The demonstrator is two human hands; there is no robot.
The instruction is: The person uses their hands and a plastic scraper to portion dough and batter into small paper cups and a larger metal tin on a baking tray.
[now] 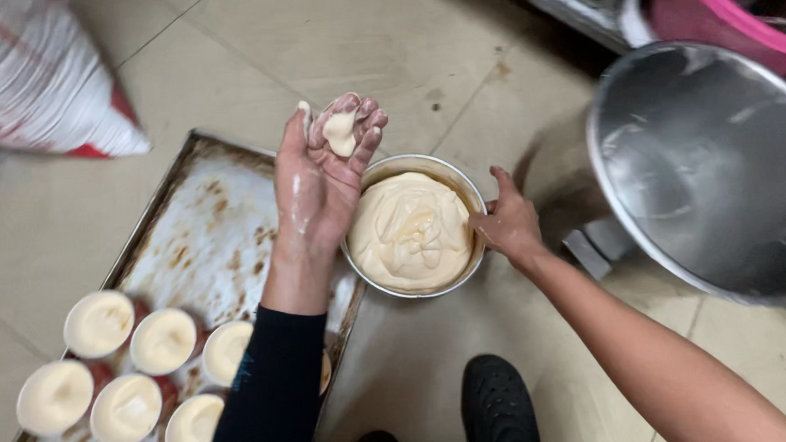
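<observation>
My left hand [317,188] is raised palm up over the right end of a baking tray [210,232]. Its curled fingers hold a lump of pale batter [339,132], and the palm is smeared with it. Just right of that hand a round metal bowl [410,161] sits on the floor, filled with creamy batter [410,230]. My right hand [508,225] grips the bowl's right rim. Several paper cups [99,322] filled with batter stand at the near end of the tray.
A large steel mixing bowl [708,171] lies tilted at the right. A pink tub [731,19] is behind it. A white and red sack [41,69] sits at the top left. A black shoe [500,408] rests on the tiled floor below the bowl.
</observation>
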